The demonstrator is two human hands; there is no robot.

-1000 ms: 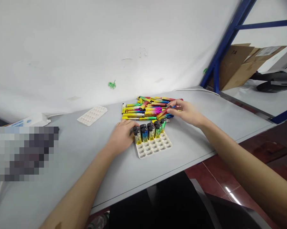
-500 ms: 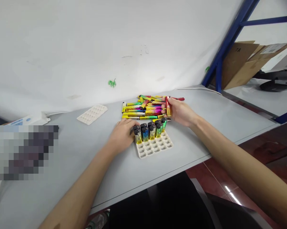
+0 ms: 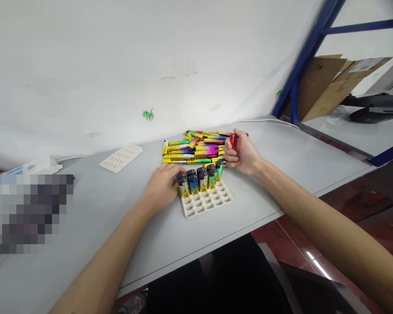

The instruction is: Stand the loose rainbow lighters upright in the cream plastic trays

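A white tray [image 3: 208, 205] with rows of slots sits near the table's front edge. Several metallic lighters with black tops, such as a blue one [image 3: 193, 185], stand upright in its back rows. My left hand [image 3: 161, 185] rests at the tray's left back corner, its fingers bent beside the standing lighters; its fingertips are partly hidden behind them. To the right, above the table, my right hand [image 3: 240, 153] is wrapped round a red lighter [image 3: 233, 140]. Behind the tray lies a pile of shiny multicoloured lighters [image 3: 196, 150], next to my right hand.
A second white tray [image 3: 121, 158] lies at the left back, near the wall. A blurred-out object [image 3: 29, 213] is at the far left. Blue frame bars [image 3: 293, 83] and cardboard boxes [image 3: 327, 87] stand at the right.
The fingers of my right hand have closed round the red lighter, which is turned and now mostly covered. The whole view has shifted slightly; my left hand stays by the tray.
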